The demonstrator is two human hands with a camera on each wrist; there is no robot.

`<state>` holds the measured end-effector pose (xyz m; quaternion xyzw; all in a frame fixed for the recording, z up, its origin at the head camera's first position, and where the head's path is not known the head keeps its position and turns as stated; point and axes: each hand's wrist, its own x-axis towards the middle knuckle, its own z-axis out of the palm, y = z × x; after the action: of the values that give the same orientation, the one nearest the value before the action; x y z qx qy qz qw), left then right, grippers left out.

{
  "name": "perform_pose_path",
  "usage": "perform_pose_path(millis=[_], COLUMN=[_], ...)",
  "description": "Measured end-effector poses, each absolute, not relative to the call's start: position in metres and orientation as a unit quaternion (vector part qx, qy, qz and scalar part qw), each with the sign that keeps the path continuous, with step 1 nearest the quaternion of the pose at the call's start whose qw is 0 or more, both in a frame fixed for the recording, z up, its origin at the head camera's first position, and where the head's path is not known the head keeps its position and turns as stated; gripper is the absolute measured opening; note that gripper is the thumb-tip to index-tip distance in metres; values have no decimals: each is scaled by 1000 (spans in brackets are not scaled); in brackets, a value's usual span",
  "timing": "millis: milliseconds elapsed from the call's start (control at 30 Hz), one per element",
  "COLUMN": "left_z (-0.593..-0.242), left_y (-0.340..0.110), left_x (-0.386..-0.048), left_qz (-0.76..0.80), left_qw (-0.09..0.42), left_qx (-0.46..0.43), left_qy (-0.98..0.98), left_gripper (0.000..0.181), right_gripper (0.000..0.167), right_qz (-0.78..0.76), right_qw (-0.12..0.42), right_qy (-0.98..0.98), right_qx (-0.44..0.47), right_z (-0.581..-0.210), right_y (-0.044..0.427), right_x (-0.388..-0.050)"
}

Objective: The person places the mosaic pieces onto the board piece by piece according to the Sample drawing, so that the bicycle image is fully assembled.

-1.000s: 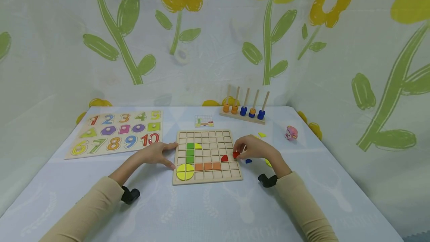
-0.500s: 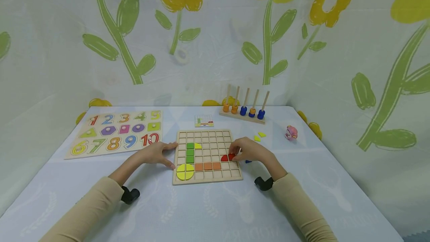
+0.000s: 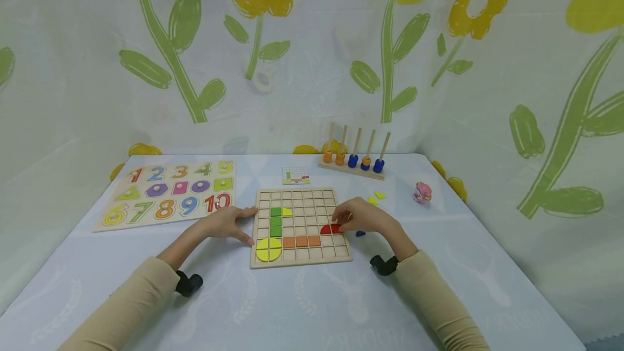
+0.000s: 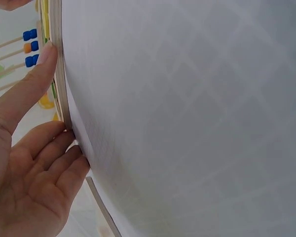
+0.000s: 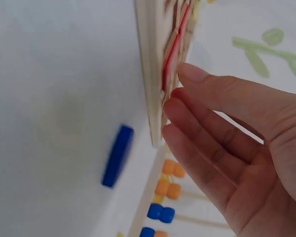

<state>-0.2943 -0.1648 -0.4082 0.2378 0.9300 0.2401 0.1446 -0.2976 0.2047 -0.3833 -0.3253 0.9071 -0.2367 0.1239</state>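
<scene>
A wooden grid board (image 3: 302, 262) lies before me, holding a yellow circle (image 3: 268, 249) made of quarter pieces, green squares (image 3: 275, 221), orange squares (image 3: 301, 241) and a yellow quarter-circle (image 3: 287, 212). My left hand (image 3: 221, 222) rests thumb and fingers against the board's left edge. At the right side, two red quarter-circles (image 3: 325, 229) sit side by side in the grid. My right hand (image 3: 365, 215) hovers at the right-hand one, thumb tip touching or nearly so. Seen from the right wrist, nothing lies between thumb and fingers (image 5: 187, 118).
A blue piece (image 3: 360, 233) and yellow pieces (image 3: 379, 195) lie right of the board. Behind it are a small pattern card (image 3: 296, 175) and a peg abacus (image 3: 351, 171). A number puzzle (image 3: 146, 226) lies left, a pink figurine (image 3: 422, 193) far right.
My right hand has moved left over the board and set the second red quarter-circle into the grid beside the first. The left hand has stayed at the board's edge.
</scene>
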Motion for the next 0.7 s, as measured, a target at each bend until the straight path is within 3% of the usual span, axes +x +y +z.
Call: perform_pose_path(millis=[433,700], left_z=[-408,-409], left_y=[-167,-167], left_x=[-293,-293], left_qz=[245,242], left_qw=[141,138], left_qx=[241,241], left_qy=[929,930], left_gripper=[93,93], right_gripper=[19,21], right_qz=[-267,-275], right_qw=[-4,-23], right_qy=[929,939], right_qx=[-257,-207], right_z=[-368,-374], right_y=[242,266], right_x=[-307,-318])
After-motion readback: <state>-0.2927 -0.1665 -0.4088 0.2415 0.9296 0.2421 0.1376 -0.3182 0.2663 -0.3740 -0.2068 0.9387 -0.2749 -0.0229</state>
